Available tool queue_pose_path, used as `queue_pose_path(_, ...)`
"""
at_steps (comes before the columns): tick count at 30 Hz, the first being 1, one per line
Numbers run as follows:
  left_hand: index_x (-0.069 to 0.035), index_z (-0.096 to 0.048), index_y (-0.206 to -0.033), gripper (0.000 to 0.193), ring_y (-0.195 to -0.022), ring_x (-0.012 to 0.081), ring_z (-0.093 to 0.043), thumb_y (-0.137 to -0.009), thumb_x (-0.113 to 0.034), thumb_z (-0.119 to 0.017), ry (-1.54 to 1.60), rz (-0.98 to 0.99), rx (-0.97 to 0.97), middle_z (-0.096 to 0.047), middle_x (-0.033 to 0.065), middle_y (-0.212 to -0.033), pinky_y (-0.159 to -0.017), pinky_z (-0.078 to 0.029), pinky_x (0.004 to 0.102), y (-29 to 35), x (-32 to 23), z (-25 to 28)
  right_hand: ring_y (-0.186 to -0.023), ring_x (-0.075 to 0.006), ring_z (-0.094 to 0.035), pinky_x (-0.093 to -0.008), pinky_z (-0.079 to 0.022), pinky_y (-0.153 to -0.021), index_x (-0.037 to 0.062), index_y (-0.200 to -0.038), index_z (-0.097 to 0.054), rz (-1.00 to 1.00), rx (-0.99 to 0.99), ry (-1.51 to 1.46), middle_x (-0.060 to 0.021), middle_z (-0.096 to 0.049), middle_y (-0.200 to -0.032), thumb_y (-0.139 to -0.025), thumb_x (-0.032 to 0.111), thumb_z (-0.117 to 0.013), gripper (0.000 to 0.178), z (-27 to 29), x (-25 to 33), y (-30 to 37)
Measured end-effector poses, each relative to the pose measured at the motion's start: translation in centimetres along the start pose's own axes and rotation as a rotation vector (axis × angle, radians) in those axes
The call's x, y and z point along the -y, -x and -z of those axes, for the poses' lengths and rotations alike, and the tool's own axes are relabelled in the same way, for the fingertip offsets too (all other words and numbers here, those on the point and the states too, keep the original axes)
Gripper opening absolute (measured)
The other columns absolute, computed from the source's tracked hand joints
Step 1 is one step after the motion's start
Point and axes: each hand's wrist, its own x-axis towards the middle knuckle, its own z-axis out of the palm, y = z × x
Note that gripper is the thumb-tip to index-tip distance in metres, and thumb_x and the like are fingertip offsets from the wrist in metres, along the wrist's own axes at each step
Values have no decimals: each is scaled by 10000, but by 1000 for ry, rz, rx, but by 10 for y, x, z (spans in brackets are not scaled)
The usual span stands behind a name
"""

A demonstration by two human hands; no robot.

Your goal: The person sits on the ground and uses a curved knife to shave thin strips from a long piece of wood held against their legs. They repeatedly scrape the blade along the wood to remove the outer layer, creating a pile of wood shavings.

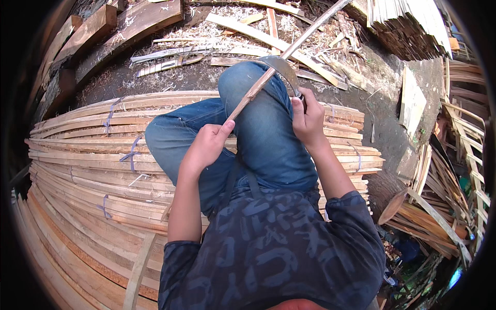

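My left hand [206, 144] is closed around the near end of a long wooden stick [253, 93]. Slanting away to the upper right, the stick passes over my raised knee. In my right hand [310, 116] is a curved metal blade [285, 70], like a sickle, gripped at its near end; its handle is mostly hidden by the fingers. The blade arcs over to the stick just beyond the knee and appears to touch it there.
Bundles of wooden strips [139, 150] tied with purple cord lie beneath me. Thick timbers [129, 36] stand at the far left. Shavings and loose slats [268, 41] cover the ground ahead. A stack of thin slats [408, 31] is at the far right, a log [387, 199] nearer.
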Motion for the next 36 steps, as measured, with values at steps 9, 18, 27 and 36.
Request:
queue_pose_path(9, 54, -462, -586, 677, -526, 123, -354, -955, -512, -497, 10, 25, -38, -342, 73, -505, -490, -343, 361, 3, 0, -1, -499, -297, -570, -386, -434, -479, 29, -914, -585, -4, 236, 378, -108, -547, -561, -899, 215, -647, 197, 41, 21, -28)
queue_pose_path(18, 57, -501, -594, 705, -523, 134, -401, -930, -563, -507, 13, 70, -17, -395, 92, -501, -509, -381, 365, 2, -2, 1, -549, -322, -609, -402, -475, -496, 53, -821, -534, 133, 355, 605, -111, -608, -621, -891, 284, -649, 267, 40, 30, -40)
queue_pose_path(27, 60, -558, -619, 733, -510, 163, -476, -909, -611, -506, 18, 109, 4, -459, 101, -507, -529, -421, 345, 2, -2, 4, -512, -336, -575, -427, -438, -479, 57, -786, -516, 122, 227, 783, -122, -548, -555, -927, 278, -611, 279, 70, 3, -69)
queue_pose_path(36, 40, -541, -590, 724, -509, 150, -480, -914, -606, -501, 55, 82, -1, -469, 78, -514, -521, -417, 339, 3, -7, 4, -542, -364, -585, -441, -433, -484, 53, -797, -523, 190, 157, 940, -143, -578, -584, -950, 321, -562, 311, 93, -17, -102)
